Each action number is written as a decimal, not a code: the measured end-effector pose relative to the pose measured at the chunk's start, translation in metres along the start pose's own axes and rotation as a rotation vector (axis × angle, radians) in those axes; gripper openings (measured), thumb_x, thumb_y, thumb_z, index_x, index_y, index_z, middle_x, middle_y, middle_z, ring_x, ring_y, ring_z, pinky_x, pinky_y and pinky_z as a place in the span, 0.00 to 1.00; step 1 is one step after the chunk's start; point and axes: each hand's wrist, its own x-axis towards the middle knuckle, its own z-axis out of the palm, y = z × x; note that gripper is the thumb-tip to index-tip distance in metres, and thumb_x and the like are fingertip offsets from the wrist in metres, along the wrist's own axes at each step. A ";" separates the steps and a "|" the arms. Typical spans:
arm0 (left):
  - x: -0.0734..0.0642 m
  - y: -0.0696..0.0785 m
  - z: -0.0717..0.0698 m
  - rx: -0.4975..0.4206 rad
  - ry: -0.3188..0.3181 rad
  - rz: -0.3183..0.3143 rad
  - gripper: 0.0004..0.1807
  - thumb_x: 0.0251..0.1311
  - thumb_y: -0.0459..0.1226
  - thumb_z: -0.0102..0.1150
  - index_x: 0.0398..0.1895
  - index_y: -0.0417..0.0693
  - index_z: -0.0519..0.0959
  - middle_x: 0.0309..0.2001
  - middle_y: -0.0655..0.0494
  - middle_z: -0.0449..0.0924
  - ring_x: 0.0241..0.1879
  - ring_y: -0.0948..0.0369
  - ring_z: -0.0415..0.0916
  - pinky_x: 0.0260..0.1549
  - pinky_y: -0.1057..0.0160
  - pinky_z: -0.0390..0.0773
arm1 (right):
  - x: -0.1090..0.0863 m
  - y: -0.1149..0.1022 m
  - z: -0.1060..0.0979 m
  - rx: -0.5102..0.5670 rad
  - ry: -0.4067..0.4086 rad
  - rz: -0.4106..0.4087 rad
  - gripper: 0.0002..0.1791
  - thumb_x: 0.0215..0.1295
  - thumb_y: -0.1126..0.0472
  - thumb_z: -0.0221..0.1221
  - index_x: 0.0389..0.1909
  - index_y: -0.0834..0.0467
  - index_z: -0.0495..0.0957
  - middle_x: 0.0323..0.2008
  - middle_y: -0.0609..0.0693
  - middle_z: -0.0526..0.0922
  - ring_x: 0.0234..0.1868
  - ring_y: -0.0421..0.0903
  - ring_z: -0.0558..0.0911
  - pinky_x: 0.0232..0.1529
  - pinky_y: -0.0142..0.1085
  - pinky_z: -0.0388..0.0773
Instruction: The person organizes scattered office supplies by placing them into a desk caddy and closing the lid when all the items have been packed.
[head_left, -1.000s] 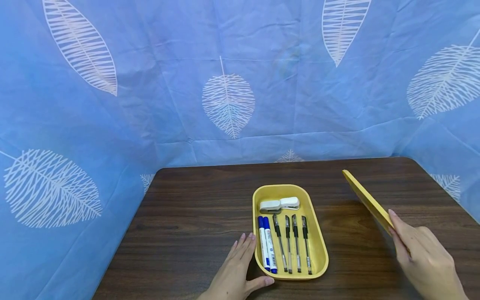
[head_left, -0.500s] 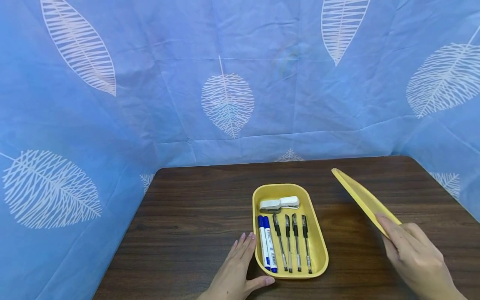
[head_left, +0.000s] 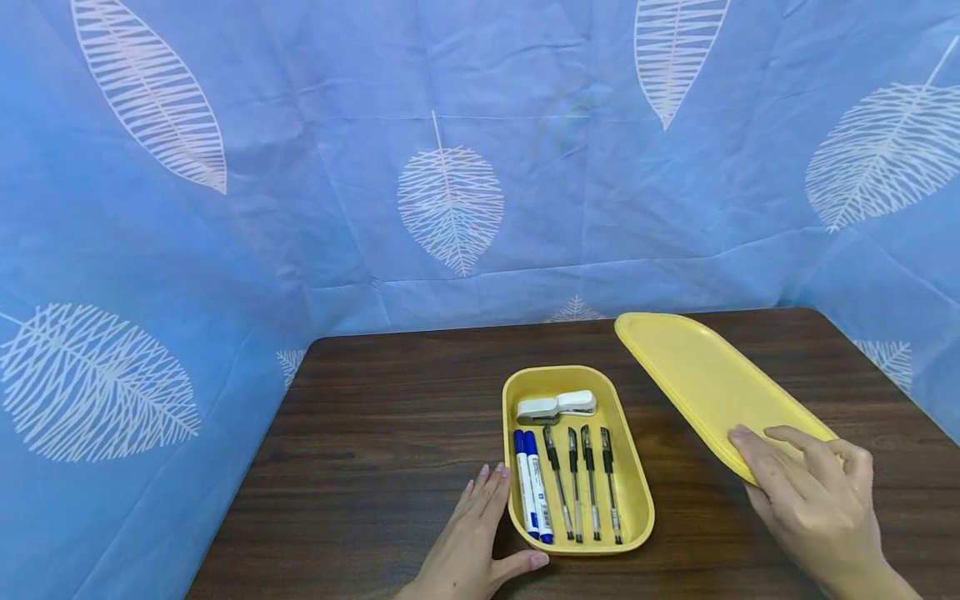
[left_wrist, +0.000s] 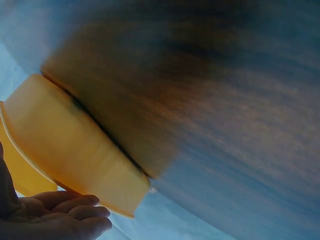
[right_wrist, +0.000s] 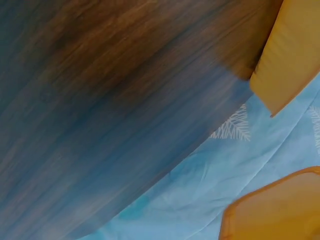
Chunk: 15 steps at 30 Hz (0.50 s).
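A yellow rounded box (head_left: 635, 492) lies on the table, holding a white stapler (head_left: 557, 406), two blue-capped markers (head_left: 534, 492) and several black gel pens (head_left: 588, 475). My left hand (head_left: 468, 529) rests at the box's left side, fingers extended and thumb by the front corner. In the left wrist view the fingers of the left hand (left_wrist: 65, 215) are straight by the rim of the box (left_wrist: 75, 145). My right hand (head_left: 813, 496) grips the near end of a flat yellow lid (head_left: 697, 379), held tilted right of the box. The lid (right_wrist: 272, 212) also enters the right wrist view.
The dark wood table (head_left: 390, 433) extends around the box. Behind it and at both sides hangs a blue cloth (head_left: 337, 167) with white leaf prints.
My right hand has turned the lid from edge-on to show its broad face, and its far end has moved left toward the box. The left hand and box stay in place.
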 end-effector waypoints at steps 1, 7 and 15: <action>0.000 0.000 0.000 -0.001 0.002 0.002 0.56 0.52 0.71 0.50 0.76 0.47 0.53 0.77 0.49 0.50 0.77 0.50 0.46 0.72 0.47 0.53 | -0.001 0.000 0.001 0.001 0.011 -0.003 0.14 0.67 0.63 0.51 0.36 0.64 0.84 0.17 0.60 0.81 0.26 0.59 0.73 0.34 0.53 0.58; 0.001 -0.001 0.000 -0.011 0.003 0.009 0.55 0.52 0.71 0.50 0.76 0.48 0.53 0.77 0.49 0.50 0.77 0.49 0.46 0.72 0.45 0.53 | -0.004 0.000 0.000 -0.005 -0.030 0.034 0.15 0.65 0.64 0.49 0.36 0.61 0.86 0.21 0.60 0.84 0.28 0.59 0.75 0.33 0.50 0.58; 0.001 0.001 -0.004 -0.047 -0.001 -0.040 0.51 0.55 0.69 0.50 0.75 0.49 0.57 0.77 0.50 0.50 0.77 0.49 0.46 0.72 0.43 0.52 | -0.002 -0.009 0.008 -0.009 -0.018 0.009 0.15 0.68 0.65 0.50 0.34 0.61 0.86 0.22 0.57 0.85 0.23 0.56 0.75 0.27 0.47 0.61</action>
